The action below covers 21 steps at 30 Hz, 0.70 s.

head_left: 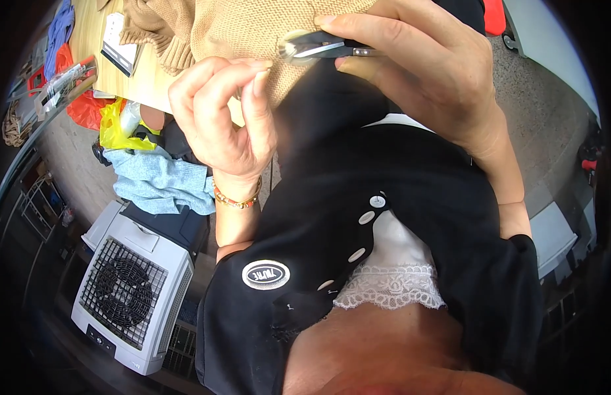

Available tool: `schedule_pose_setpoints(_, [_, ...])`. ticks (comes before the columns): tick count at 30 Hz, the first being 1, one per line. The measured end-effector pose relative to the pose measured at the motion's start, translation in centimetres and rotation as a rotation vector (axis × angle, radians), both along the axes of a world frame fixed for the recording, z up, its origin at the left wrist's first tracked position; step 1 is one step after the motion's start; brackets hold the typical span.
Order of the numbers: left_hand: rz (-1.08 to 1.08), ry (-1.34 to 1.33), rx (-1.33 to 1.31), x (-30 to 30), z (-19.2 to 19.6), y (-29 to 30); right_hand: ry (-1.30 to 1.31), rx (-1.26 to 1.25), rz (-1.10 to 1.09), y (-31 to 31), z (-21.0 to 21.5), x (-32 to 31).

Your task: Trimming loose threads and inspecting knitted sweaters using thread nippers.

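A tan knitted garment (246, 29) lies over the pale wooden tabletop at the top of the head view. Over its near edge, my right hand (430, 56) grips a small black tool with a metal strip (331, 50) and rivets. The tool's exact kind is unclear; its tip, pointing left, sits within a pale round blur in front of the knit. To the left, my left hand (226, 112) is raised with thumb and forefinger pinched together. Anything between those fingertips is too fine to make out. A beaded bracelet circles the left wrist.
On the tabletop (154, 85) lies a white-and-black card (118, 45). Red and yellow plastic bags (114, 128) sit at its left edge, above a light-blue knit garment (157, 181). A grey-white air cooler (134, 283) stands at lower left. A white box (552, 240) is at right.
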<state>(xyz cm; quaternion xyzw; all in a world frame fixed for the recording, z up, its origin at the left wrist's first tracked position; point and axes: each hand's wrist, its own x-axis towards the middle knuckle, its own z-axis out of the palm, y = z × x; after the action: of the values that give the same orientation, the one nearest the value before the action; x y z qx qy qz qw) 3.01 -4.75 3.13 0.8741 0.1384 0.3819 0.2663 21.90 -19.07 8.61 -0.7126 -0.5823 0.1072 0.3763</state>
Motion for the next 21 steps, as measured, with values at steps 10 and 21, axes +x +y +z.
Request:
schedule_pose_setpoints(10, [-0.043,0.102,0.082,0.6,0.8,0.0,0.041,0.025,-0.024,-0.4,0.1,0.1])
schedule_pose_setpoints(21, [-0.002,-0.009,0.174,0.6,-0.7,0.5,0.030,0.026,-0.008,-0.4,-0.2,0.3])
